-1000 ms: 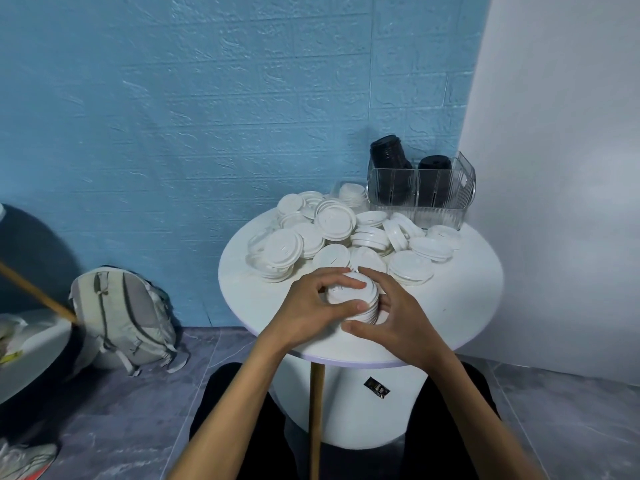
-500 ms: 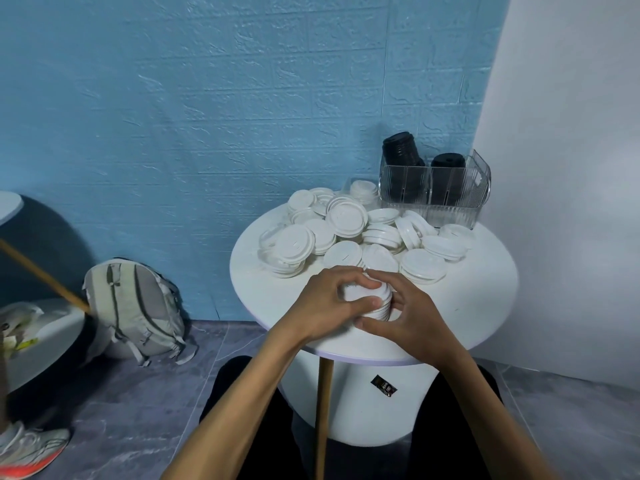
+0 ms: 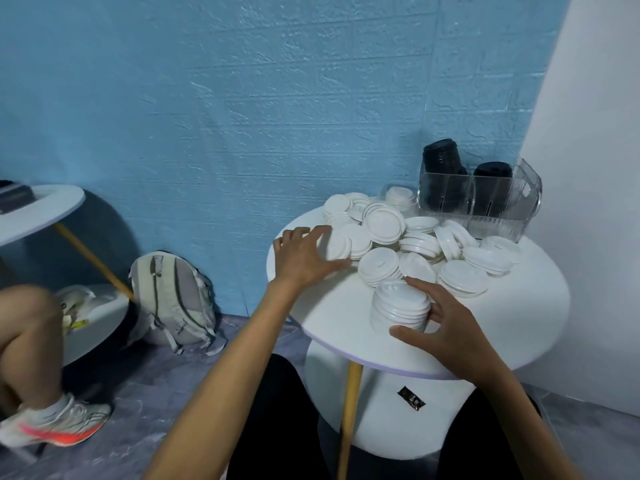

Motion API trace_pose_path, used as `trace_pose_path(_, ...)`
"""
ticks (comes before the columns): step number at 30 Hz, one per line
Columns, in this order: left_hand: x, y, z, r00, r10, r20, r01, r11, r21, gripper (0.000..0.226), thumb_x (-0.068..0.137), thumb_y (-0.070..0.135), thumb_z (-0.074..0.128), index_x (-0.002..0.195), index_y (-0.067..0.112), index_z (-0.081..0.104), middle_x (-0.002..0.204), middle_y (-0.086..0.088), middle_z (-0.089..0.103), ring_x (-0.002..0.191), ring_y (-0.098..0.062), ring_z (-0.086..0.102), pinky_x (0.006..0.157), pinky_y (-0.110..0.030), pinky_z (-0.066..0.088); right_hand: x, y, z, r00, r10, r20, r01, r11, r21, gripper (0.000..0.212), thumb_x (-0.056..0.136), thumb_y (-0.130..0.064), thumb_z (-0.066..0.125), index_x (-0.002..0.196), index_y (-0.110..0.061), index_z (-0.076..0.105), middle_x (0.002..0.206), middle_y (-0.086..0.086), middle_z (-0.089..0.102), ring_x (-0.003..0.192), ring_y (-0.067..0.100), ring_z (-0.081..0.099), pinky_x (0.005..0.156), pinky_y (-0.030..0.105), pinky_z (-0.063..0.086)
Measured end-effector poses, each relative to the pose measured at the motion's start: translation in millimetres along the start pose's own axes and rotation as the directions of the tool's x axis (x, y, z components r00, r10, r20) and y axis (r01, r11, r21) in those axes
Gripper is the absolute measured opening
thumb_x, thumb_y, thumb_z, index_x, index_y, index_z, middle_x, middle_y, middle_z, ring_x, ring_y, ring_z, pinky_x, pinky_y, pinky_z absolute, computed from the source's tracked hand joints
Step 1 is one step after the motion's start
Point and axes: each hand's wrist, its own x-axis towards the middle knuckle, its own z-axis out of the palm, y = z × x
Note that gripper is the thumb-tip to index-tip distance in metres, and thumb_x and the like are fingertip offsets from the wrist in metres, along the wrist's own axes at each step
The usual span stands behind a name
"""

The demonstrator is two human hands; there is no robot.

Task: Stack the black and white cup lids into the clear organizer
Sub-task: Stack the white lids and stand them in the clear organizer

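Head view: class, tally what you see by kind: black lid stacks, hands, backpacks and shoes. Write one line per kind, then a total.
Black lid stacks: 2
Hands: 2
Backpacks: 1
Shoes: 1
Total: 6

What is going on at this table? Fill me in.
A person is sorting cup lids on a round white table. The right hand holds a short stack of white lids near the front edge, while the left hand reaches into the loose white lids at the pile's left side. The clear organizer at the back already holds two stacks of black lids; no white ones show in it yet.
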Motion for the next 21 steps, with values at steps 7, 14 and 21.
trace_pose_path(7, 8.0, 2.8, 10.1, 0.999, 0.048, -0.023, -0.049, 0.999, -0.016, 0.078, 0.075, 0.074, 0.072, 0.142, 0.041, 0.050, 0.137, 0.001, 0.062, 0.133, -0.023, 0.050, 0.107, -0.041, 0.029, -0.3, 0.9, 1.2, 1.000, 0.000, 0.000, 0.000, 1.000, 0.003, 0.088, 0.057, -0.058, 0.088, 0.137, -0.039, 0.055, 0.134, -0.024, 0.061, 0.125, 0.004, 0.059, 0.105, 0.043, 0.052)
trace_pose_path(14, -21.8, 24.9, -13.2, 0.980, 0.065, -0.185, -0.140, 0.895, -0.423, 0.062, 0.070, 0.061, 0.084, 0.126, 0.048, 0.062, 0.132, 0.010, 0.063, 0.127, -0.016, 0.053, 0.108, -0.040, 0.033, -2.7, -4.0, 0.1, 1.000, -0.005, 0.000, 0.005, 1.000, -0.004, 0.087, 0.057, -0.056, 0.087, 0.136, -0.041, 0.054, 0.134, -0.030, 0.058, 0.126, 0.002, 0.057, 0.107, 0.041, 0.051)
trace_pose_path(21, -83.1, 52.7, -3.6, 0.927, 0.365, 0.083, -0.224, 0.718, -0.659, 0.053, 0.070, 0.042, 0.093, 0.119, 0.043, 0.072, 0.123, 0.015, 0.062, 0.113, 0.005, 0.054, 0.090, -0.008, 0.039, -2.1, -4.5, -0.7, 0.998, 0.055, 0.043, -0.057, 0.997, 0.050, 0.112, 0.063, -0.041, 0.095, 0.154, -0.046, 0.030, 0.134, -0.038, 0.054, 0.123, -0.004, 0.059, 0.107, 0.031, 0.049)
